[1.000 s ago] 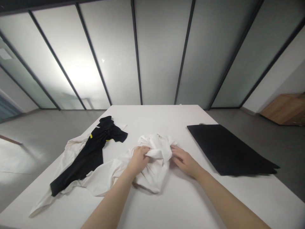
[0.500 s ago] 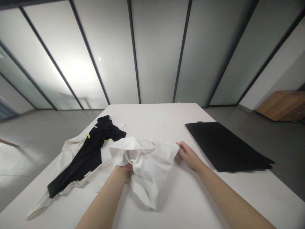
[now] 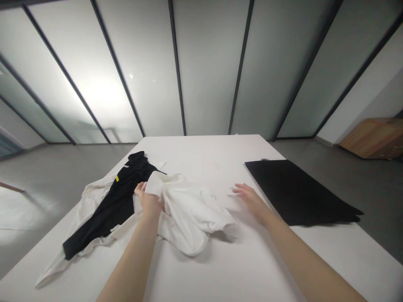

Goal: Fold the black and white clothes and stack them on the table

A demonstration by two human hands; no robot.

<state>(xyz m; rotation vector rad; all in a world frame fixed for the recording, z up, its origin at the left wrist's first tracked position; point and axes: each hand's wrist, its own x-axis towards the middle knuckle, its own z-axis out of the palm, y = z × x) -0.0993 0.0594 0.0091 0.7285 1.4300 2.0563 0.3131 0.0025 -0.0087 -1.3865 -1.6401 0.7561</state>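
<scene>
A crumpled white garment (image 3: pixel 192 214) lies in loose folds in the middle of the white table (image 3: pixel 201 155). My left hand (image 3: pixel 148 202) grips it at its left end, where a raised flap of cloth hangs over part of the hand. Some of those fingers show beyond the cloth, beside a black garment (image 3: pixel 116 214) with yellow and white marks. My right hand (image 3: pixel 250 200) is off the cloth, to its right, with the fingers stretched out and nothing in them. What kind of garment the white one is, I cannot tell.
Under the black garment, more white clothing (image 3: pixel 94 197) spreads along the table's left side. Flat black sheets (image 3: pixel 296 193) lie stacked on the right. Frosted glass panels (image 3: pixel 208 71) stand behind the table, and a wooden cabinet (image 3: pixel 373 138) is at far right.
My right hand has let go of the white cloth's right corner, which has dropped onto the table. My left hand has moved left and away from me, pulling its end of the cloth along.
</scene>
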